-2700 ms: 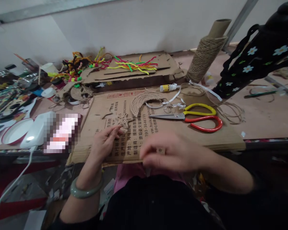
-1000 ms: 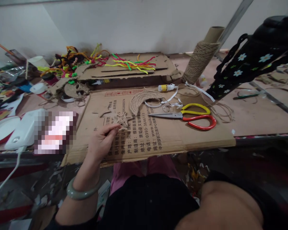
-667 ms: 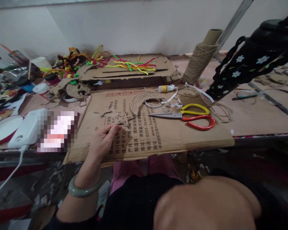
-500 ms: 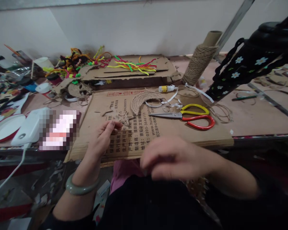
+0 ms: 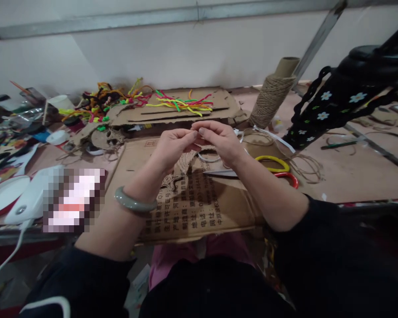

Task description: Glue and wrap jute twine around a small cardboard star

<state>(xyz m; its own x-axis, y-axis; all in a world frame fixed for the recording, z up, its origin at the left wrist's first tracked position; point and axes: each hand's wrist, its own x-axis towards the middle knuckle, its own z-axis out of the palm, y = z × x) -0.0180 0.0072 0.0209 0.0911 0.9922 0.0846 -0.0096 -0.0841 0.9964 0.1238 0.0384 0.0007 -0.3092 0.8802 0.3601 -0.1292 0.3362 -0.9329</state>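
My left hand [image 5: 172, 148] and my right hand [image 5: 219, 139] are raised above a printed cardboard sheet [image 5: 192, 214], their pinched fingertips meeting. Whatever is between the fingers is too small to make out. A green bracelet [image 5: 132, 204] circles my left wrist. Below the hands on the cardboard lie a small twine star [image 5: 170, 181] and a curved piece of coiled twine [image 5: 185, 161]. Scissors with one yellow and one red handle [image 5: 275, 164] lie just right of my right wrist, partly hidden by it.
A cone of twine [image 5: 270, 99] stands at the back right. Coloured pipe cleaners [image 5: 182, 101] lie on torn cardboard behind. A black flowered object [image 5: 338, 97] leans in from the right. A white device with a cable [image 5: 23, 205] sits at the left.
Both hands have lifted off the cardboard and come together above it. My left hand has left the twine star. My right hand came forward from near my body.
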